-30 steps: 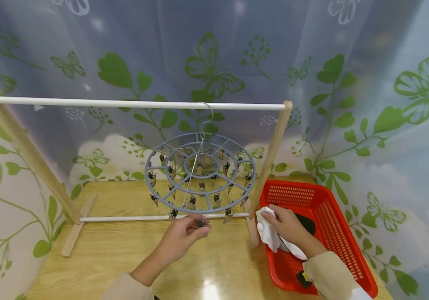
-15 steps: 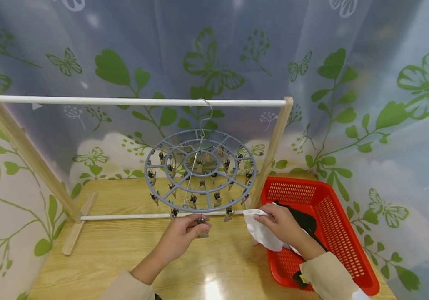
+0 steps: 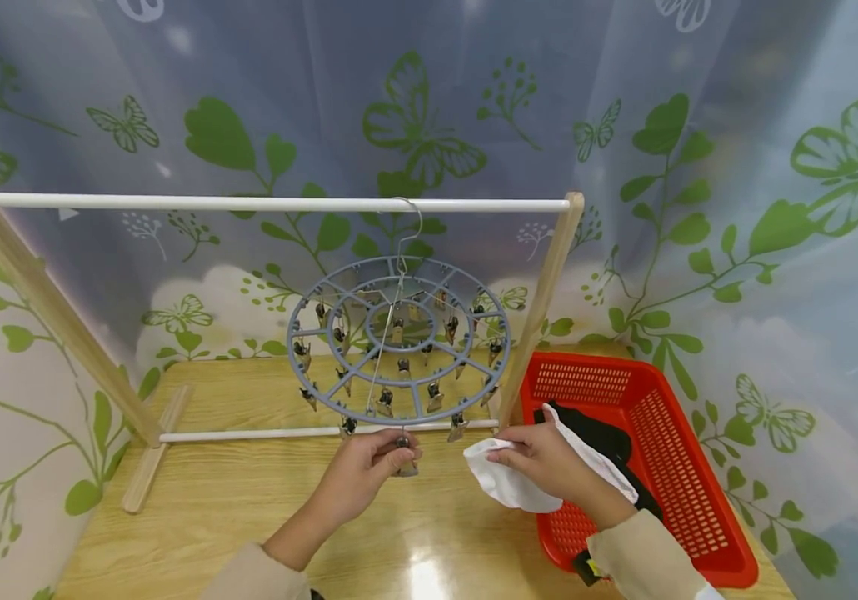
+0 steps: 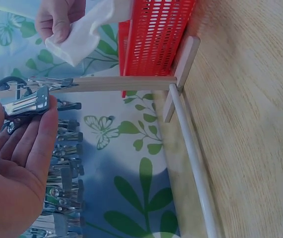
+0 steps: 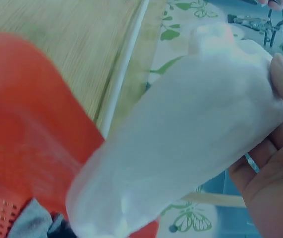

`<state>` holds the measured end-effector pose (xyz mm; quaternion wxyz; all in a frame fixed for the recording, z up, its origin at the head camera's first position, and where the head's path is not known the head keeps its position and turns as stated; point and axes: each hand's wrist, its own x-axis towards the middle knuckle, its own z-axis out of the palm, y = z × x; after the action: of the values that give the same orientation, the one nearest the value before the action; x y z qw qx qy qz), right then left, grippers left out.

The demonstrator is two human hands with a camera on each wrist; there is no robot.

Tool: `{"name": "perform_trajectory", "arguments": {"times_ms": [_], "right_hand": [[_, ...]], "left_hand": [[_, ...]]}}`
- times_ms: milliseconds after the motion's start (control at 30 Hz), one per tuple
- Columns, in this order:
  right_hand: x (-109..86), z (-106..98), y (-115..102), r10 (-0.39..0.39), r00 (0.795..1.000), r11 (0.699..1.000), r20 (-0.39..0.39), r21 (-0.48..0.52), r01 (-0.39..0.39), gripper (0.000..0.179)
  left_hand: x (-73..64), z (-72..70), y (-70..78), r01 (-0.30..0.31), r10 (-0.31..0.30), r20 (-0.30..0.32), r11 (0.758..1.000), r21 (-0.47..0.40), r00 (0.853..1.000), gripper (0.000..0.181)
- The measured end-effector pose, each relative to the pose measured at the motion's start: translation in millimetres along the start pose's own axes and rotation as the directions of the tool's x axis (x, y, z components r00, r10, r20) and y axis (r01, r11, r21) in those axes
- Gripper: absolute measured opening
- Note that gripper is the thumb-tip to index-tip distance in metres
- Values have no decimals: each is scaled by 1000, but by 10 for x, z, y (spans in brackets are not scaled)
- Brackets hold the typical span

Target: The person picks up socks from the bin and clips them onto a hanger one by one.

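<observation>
A round grey clip hanger [image 3: 399, 384] hangs by its wire hook, with several metal clips dangling from its rings. At its near edge my left hand [image 3: 357, 475] pinches one metal clip [image 4: 30, 103] between thumb and fingers. Whether the clip's mouth is parted cannot be told. To the right, my right hand [image 3: 552, 467] holds a white sock [image 3: 511, 492] by one end, thumb on top. In the right wrist view the sock [image 5: 176, 129] stretches from those fingers toward the red basket. A gap separates sock and clip.
A white rail [image 3: 249, 203] on wooden posts [image 3: 541, 308] carries the hanger; a lower white bar [image 3: 249, 434] crosses near the table [image 3: 249, 492]. The red basket [image 3: 672, 450] at right holds dark garments [image 3: 594, 433]. A patterned curtain [image 3: 286, 83] stands behind.
My right hand has brought the sock left, up out of the basket, toward the hanger, and the sock has spread out. My left hand stays at the same clip.
</observation>
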<state>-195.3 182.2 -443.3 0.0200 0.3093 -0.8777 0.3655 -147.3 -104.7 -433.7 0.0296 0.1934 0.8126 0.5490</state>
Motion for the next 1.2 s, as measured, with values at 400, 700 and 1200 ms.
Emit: {"name": "perform_trajectory", "arguments": {"times_ms": [400, 700, 1200], "right_hand": [[58, 177, -73, -69, 997, 993, 19, 94, 67, 9], [61, 259, -151, -35, 996, 997, 82, 78, 29, 12], [89, 401, -243, -100, 990, 985, 98, 149, 85, 13]], "left_hand": [[2, 49, -39, -29, 29, -45, 1000, -4, 999, 27], [3, 59, -48, -53, 53, -55, 999, -7, 997, 26], [21, 97, -58, 4, -9, -79, 998, -63, 997, 25]]}}
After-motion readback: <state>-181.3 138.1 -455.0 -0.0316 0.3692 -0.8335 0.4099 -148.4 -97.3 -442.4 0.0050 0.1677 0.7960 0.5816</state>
